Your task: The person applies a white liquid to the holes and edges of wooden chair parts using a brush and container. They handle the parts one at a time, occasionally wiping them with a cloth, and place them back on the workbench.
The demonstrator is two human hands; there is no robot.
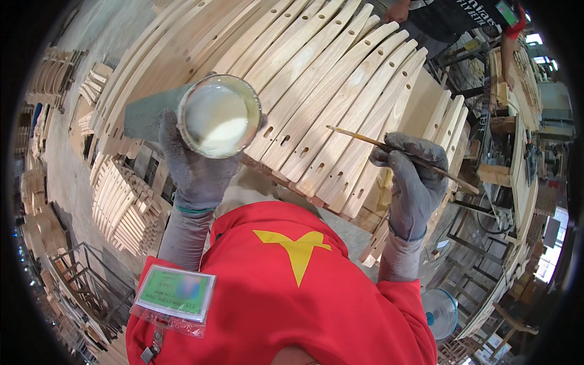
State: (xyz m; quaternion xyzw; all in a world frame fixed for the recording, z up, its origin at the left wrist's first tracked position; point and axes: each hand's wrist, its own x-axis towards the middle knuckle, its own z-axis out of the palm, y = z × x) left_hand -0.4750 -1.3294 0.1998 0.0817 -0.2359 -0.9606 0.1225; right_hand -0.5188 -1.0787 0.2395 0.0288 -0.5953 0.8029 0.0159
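Note:
My left hand (204,176), in a grey work glove, is closed around a round tin (245,97) with whitish, creamy stuff inside. A flat grey-green piece (149,112) juts out left behind the tin; whether the same hand holds it I cannot tell. My right hand (420,182), gloved too, is closed on a thin wooden stick (359,136), its tip pointing left above the slats. Beneath both hands lies a row of pale, curved wooden slats (340,103) side by side, with round holes at the far ends and slots at the near ends.
At the far right stands another person (453,18) in a dark top with red sleeves. More curved wooden pieces (128,204) are stacked at lower left. A metal rack (91,274) stands on the left, and a round fan (439,313) at lower right.

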